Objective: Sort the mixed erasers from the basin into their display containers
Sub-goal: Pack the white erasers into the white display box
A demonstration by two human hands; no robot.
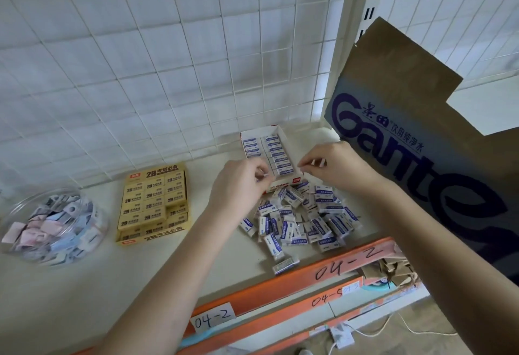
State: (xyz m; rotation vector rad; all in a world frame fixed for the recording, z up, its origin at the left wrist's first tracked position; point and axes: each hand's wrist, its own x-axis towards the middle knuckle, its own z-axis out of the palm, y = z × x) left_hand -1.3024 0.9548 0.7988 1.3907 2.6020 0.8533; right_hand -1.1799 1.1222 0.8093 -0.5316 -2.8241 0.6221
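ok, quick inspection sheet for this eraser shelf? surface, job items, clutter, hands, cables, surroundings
Surface: cream shelf, orange front edge labelled 04-2.
Job's things: white display box with two columns of blue-and-white erasers; loose pile of the same in front of it; yellow box of 2B erasers; clear tub of mixed coloured erasers at far left.
Clutter: cardboard box leaning in from the right.
Hands: left hand and right hand at the display box's front edge, each pinching what looks like one eraser.
Cables: white cable and plug block on the floor below.
Surroundings: wire grid behind the shelf.
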